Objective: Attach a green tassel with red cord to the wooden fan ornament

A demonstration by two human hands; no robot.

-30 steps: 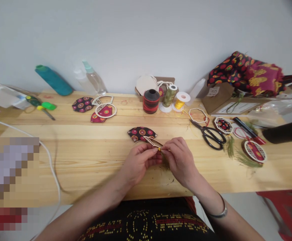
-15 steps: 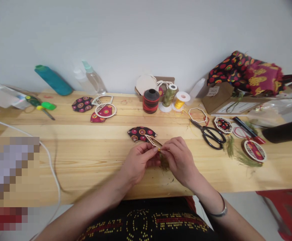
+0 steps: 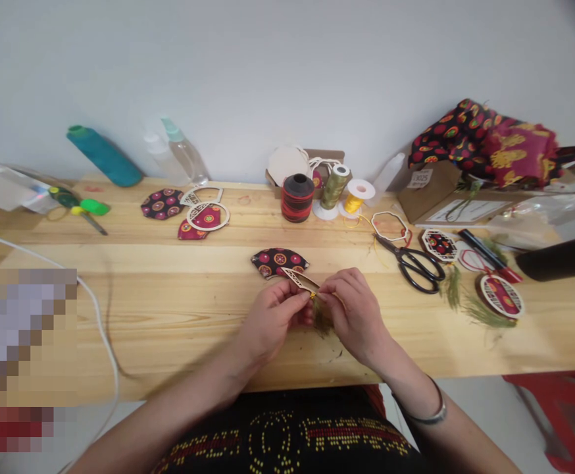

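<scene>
A pale cut-out wooden frame (image 3: 297,278) is pinched between thumb and fingers of my left hand (image 3: 272,316). My right hand (image 3: 354,316) closes on the frame's right end, beside a small yellow thread knot (image 3: 312,295). A green tassel (image 3: 322,320) hangs under the knot, partly hidden by my fingers. Just beyond my hands, a dark fan-shaped fabric piece (image 3: 280,261) with red round patterns lies on the wooden table (image 3: 179,309).
Black scissors (image 3: 418,268) lie to the right, near finished ornaments (image 3: 502,296) with tassels. Thread spools (image 3: 297,197) stand at the back. Fabric pieces (image 3: 162,204) and frames lie back left. A cardboard box (image 3: 430,197) holds cloth; a white cable (image 3: 100,316) crosses the left.
The wooden frame has tilted slightly and shifted a little left in my fingers. Both hands keep nearly the same place and grip.
</scene>
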